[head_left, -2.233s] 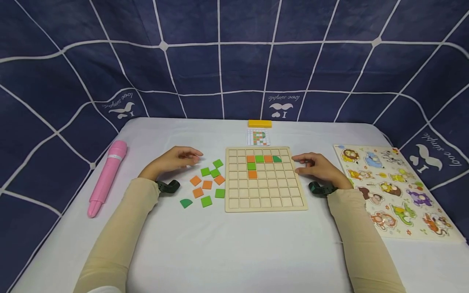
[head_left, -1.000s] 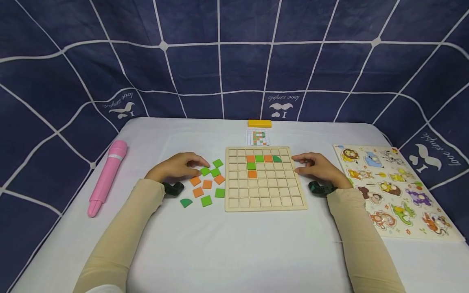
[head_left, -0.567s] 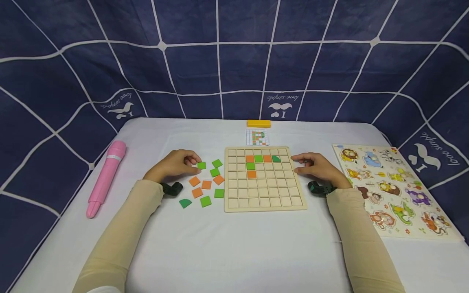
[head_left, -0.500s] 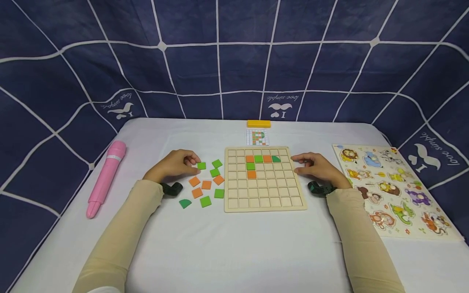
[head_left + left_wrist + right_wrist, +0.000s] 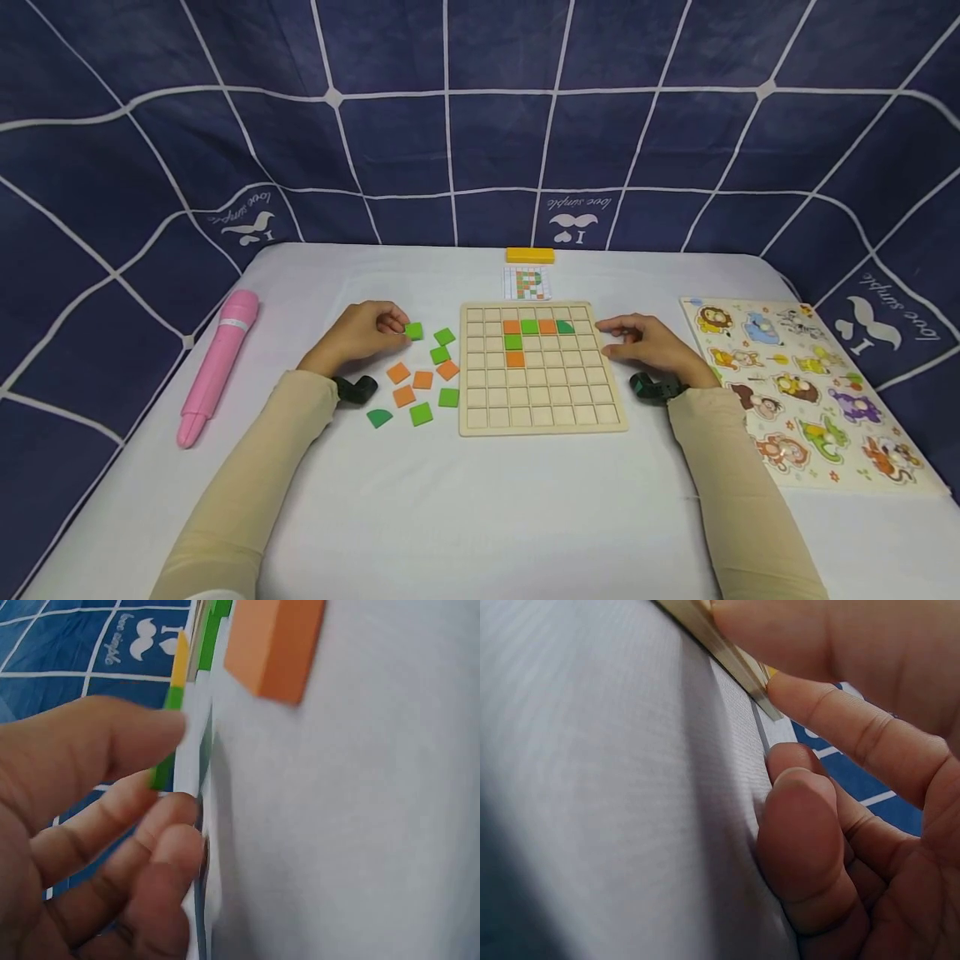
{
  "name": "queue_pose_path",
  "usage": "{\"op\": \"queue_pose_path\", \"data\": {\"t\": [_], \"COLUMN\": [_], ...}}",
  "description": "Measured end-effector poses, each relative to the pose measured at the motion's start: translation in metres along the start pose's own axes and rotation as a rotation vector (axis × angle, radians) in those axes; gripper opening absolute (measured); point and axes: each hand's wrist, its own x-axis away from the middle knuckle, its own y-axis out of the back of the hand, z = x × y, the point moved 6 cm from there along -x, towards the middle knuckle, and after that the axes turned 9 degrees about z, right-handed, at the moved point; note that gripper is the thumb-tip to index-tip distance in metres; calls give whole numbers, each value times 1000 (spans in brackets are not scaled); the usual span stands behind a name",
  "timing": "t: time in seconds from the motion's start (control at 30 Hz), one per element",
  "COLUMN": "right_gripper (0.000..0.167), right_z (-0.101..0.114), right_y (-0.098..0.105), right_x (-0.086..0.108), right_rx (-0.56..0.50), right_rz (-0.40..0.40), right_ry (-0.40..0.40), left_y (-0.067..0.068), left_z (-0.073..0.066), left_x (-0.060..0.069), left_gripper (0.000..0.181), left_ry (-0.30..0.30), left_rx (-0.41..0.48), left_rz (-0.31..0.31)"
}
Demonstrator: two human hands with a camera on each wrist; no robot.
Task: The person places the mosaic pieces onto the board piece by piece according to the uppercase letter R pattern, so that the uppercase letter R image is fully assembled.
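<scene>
In the head view my left hand (image 5: pixel 362 335) pinches a green square tile (image 5: pixel 414 332) between thumb and index finger. The left wrist view shows that tile (image 5: pixel 160 774) edge-on behind the thumb, with the other fingers curled below. Loose orange tiles (image 5: pixel 423 380), green squares (image 5: pixel 422 413) and a green quarter-circle (image 5: pixel 379 417) lie between this hand and a wooden grid board (image 5: pixel 555 396). Along the board's upper rows, orange and green tiles (image 5: pixel 530 326) form a corner shape. My right hand (image 5: pixel 652 343) rests thumb and index finger against the board's right edge.
Behind the board lie a small pattern card (image 5: pixel 527 283) and a yellow block (image 5: pixel 530 256). A pink microphone-shaped toy (image 5: pixel 219 367) is at the far left. An animal peg puzzle (image 5: pixel 813 392) lies at the right, beside the right forearm.
My left hand has come down to the loose tiles, taken a green square from the group and raised it slightly away. My right hand has stayed at the board's edge.
</scene>
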Motion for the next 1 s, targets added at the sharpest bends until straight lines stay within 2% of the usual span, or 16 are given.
{"op": "queue_pose_path", "data": {"t": [0.2, 0.47, 0.87, 1.0], "right_gripper": [55, 55, 54, 54], "right_z": [-2, 1, 1, 1], "right_y": [0, -1, 0, 0], "right_x": [-1, -1, 0, 1], "right_rx": [7, -3, -7, -16], "right_rz": [1, 0, -7, -9], "right_ry": [5, 3, -1, -3], "left_y": [-3, -21, -55, -63], "left_z": [-11, -35, -78, -91], "left_x": [0, 0, -10, -16], "left_gripper": [32, 35, 32, 32], "left_ry": [27, 55, -32, -56], "left_rx": [38, 97, 108, 75], "left_rz": [-51, -28, 64, 79]}}
